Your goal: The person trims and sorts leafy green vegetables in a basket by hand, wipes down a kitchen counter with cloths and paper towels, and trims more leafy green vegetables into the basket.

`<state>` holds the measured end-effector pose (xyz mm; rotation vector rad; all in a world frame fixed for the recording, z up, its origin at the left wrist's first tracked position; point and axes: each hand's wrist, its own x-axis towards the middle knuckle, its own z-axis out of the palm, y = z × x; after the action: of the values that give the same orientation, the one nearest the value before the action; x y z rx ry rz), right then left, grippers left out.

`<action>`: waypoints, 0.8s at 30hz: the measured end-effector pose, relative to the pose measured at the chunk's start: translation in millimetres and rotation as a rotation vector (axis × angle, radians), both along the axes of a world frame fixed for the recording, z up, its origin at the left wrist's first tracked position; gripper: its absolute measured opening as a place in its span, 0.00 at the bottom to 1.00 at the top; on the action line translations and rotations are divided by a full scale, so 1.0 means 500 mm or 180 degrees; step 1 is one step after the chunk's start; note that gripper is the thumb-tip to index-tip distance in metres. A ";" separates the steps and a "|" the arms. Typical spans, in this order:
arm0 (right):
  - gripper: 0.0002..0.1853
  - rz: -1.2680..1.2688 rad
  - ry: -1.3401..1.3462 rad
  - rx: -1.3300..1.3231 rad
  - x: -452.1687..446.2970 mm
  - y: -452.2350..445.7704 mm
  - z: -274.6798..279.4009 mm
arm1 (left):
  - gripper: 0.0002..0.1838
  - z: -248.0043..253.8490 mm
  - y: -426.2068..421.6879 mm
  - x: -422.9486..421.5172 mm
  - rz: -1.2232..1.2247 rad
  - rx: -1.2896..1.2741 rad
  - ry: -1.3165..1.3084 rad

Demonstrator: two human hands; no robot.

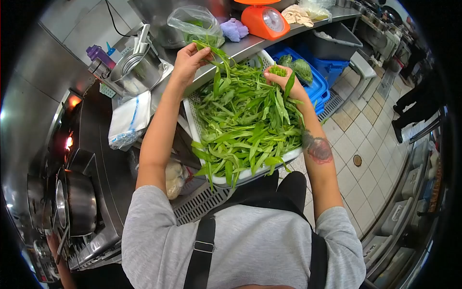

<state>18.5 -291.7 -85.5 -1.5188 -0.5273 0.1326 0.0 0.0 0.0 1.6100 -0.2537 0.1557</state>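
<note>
A white plastic basket point(190, 117) sits before me, heaped with long-leaved greens that look like water spinach point(240, 127). Some leaves hang over its near rim. At the basket's far left corner, my left hand point(193, 61) pinches a leafy stem of the greens between thumb and fingers. My right hand point(288, 82), over the far right side, is closed round a bunch of green stems point(277, 71) with their ends pointing up and leaves trailing below. Just beyond my left hand, a clear plastic bag point(196, 24) with greens inside stands on the steel counter.
An orange scale point(265, 20) and a purple cloth point(234, 30) are on the counter point(236, 47). Left are a steel pot point(136, 72), white bags point(130, 118) and a stove with pans point(79, 202). Right are blue bins point(329, 70) and a person in dark trousers point(417, 103).
</note>
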 end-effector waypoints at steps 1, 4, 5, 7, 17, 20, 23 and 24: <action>0.14 0.0008 -0.0125 -0.0114 0.003 0.002 -0.002 | 0.09 0.001 -0.003 -0.004 -0.0135 -0.0101 0.0144; 0.14 0.0158 -0.0395 -0.0353 -0.007 0.000 0.010 | 0.06 -0.019 -0.035 -0.026 -0.0277 -0.0210 0.0521; 0.13 0.0219 -0.0463 -0.0387 -0.014 0.003 0.015 | 0.05 -0.034 -0.042 -0.025 -0.0254 -0.0168 0.0636; 0.11 0.0197 -0.0427 -0.0297 -0.031 0.019 0.024 | 0.05 -0.057 -0.064 -0.025 -0.0221 -0.0231 0.0664; 0.13 -0.1125 -0.1201 -0.0841 -0.073 0.078 0.028 | 0.08 -0.110 -0.169 -0.028 0.0221 -0.0612 0.0689; 0.14 -0.1145 -0.1239 -0.1041 -0.075 0.080 0.035 | 0.08 -0.113 -0.162 -0.023 0.0262 -0.0522 0.0758; 0.15 -0.1285 -0.2019 -0.0438 -0.061 0.090 0.011 | 0.10 -0.119 -0.148 -0.019 0.0174 -0.0224 0.0679; 0.15 -0.1251 -0.2067 -0.0532 -0.058 0.091 0.008 | 0.10 -0.116 -0.150 -0.024 0.0221 -0.0097 0.0606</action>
<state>-10.7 -246.0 -81.6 -1.7953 -0.7244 -0.6556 -11.8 -75.0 -58.2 1.5922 -0.0485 0.0585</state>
